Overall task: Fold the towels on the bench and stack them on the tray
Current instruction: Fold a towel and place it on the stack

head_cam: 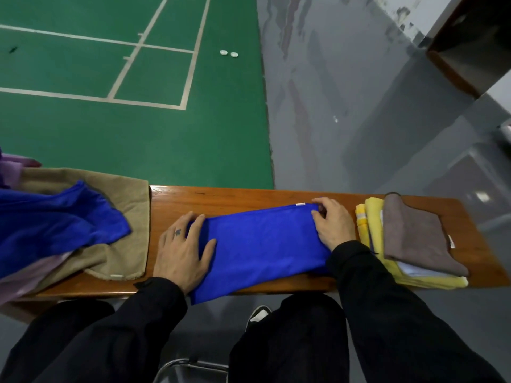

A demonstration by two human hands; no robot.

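Observation:
A bright blue towel (260, 244) lies folded into a long strip across the middle of the wooden bench (221, 199). My left hand (182, 252) rests flat on its left end, fingers spread. At the towel's far right corner, my right hand (331, 225) has its fingers curled and pinches the edge. To the right sits a stack of folded towels, yellow ones (373, 230) below and a grey-brown one (414, 236) on top. No tray shows under the stack.
Unfolded towels are heaped on the bench's left end: a tan one (121, 189), a dark blue one (55, 222) and a purple one (11, 172). A metal frame (190, 369) is at the bottom edge between my legs. Beyond the bench is green court floor.

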